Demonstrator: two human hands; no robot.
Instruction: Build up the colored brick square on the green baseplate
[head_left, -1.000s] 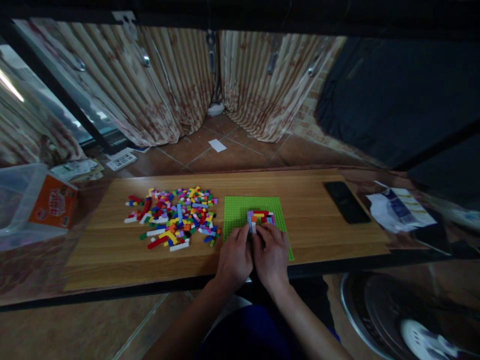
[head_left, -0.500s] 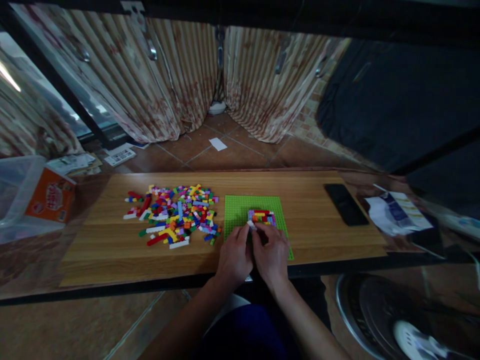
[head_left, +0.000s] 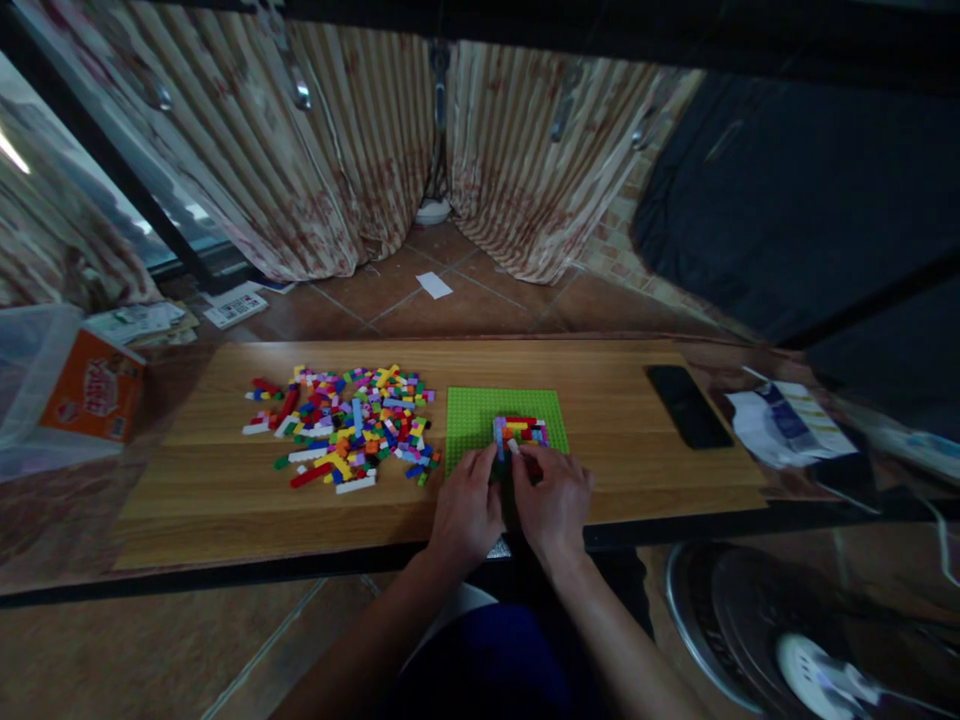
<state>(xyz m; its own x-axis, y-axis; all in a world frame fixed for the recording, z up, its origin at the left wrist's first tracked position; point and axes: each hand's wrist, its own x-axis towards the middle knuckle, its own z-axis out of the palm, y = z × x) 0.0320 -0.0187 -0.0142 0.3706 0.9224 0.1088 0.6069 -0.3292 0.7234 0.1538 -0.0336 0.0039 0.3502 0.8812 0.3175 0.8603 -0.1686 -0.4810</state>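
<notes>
Where right fingers [head_left: 537, 459] meet, white brick [head_left: 514, 446] juts forward.

I can see the left hand [head_left: 466, 508], back uppermost, fingers [head_left: 480, 470] bent, just beside the right hand [head_left: 553, 498], whose fingers curl inward; bare forearms [head_left: 379, 625] slant outward behind both.

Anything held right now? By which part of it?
Right grip: a small white rectangular plastic brick, apparently by its near end; the far end shows. Left grip: can't tell, its underside is hidden.
</notes>
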